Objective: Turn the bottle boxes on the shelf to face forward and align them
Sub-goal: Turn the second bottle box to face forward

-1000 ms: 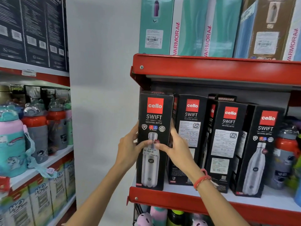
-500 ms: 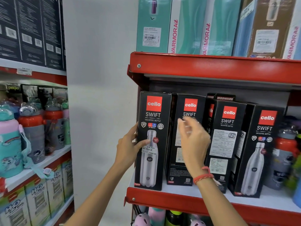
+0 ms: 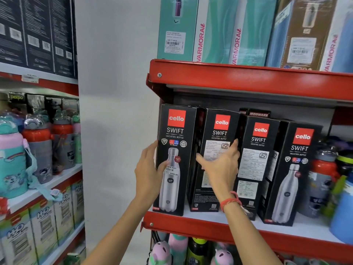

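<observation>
Four black Cello Swift bottle boxes stand in a row on the red shelf [image 3: 191, 225]. The first box [image 3: 176, 131] at the left end shows its bottle picture to the front. My left hand [image 3: 148, 174] holds its left edge, thumb on the front face. The second box [image 3: 219, 129] shows a printed text panel. My right hand [image 3: 219, 167] is spread over it, fingertips hooked on its right edge. The third box [image 3: 257, 161] also shows a text panel and stands slightly angled. The fourth box [image 3: 295, 175] shows its bottle picture.
Loose red-and-grey bottles [image 3: 322, 176] crowd the shelf right of the boxes. Teal and brown Varmora boxes [image 3: 215, 31] fill the shelf above. A second shelf unit with children's bottles [image 3: 40, 144] stands at the left beyond a white wall [image 3: 114, 111]. Pink bottles [image 3: 162, 251] sit below.
My right hand has let go of the first box and moved right onto the second box. My left hand has stayed on the first box's left edge.
</observation>
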`<state>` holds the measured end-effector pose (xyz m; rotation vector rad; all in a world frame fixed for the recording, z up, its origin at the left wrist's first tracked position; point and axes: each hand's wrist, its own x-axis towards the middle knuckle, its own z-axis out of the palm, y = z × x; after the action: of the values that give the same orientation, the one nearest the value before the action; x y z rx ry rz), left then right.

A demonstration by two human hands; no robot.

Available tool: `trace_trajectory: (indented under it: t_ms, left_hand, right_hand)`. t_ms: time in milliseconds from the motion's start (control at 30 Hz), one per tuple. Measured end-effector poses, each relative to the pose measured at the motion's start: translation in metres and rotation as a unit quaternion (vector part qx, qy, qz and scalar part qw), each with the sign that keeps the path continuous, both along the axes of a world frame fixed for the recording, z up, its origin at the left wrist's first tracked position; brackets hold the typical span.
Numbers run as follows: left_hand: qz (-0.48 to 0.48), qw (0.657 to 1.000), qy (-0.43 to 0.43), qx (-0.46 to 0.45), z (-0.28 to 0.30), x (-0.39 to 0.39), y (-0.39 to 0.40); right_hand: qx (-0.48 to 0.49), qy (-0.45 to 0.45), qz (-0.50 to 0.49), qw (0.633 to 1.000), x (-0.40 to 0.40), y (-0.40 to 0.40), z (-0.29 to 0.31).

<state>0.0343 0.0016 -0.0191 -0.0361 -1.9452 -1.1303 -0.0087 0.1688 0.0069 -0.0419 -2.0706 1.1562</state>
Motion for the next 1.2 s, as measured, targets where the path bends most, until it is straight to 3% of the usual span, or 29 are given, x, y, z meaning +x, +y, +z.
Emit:
trace_trajectory:
  t_ms: [100, 167, 400, 600, 800, 1000, 1200]
  left_hand:
    - [-0.013, 0.995, 0.096, -0.035, 0.003, 0.005, 0.014]
    - [-0.069, 0.992, 0.103, -0.038, 0.008, 0.008, 0.026]
    - [-0.247, 0.969, -0.007, 0.009, 0.022, 0.011, 0.053]
    - [-0.417, 0.902, -0.098, -0.053, 0.036, 0.027, 0.055]
    - [-0.342, 0.938, -0.051, -0.012, 0.021, 0.024, 0.063]
    - [-0.195, 0.979, -0.027, -0.052, 0.013, 0.012, 0.076]
    - [-0.174, 0.982, -0.069, -0.04, -0.002, 0.0, 0.085]
  right_hand:
    - [-0.022, 0.033, 0.044, 0.998, 0.02, 0.015, -0.011]
    - [-0.048, 0.058, 0.069, 0.995, 0.034, 0.028, -0.019]
    - [-0.057, 0.117, 0.182, 0.974, 0.072, 0.071, -0.018]
    - [-0.016, 0.11, 0.327, 0.939, 0.075, 0.107, 0.014]
    - [0.058, -0.026, 0.43, 0.901, 0.057, 0.12, 0.044]
    - [0.076, -0.035, 0.412, 0.907, 0.039, 0.116, 0.034]
    - [0.054, -0.05, 0.413, 0.908, 0.027, 0.11, 0.018]
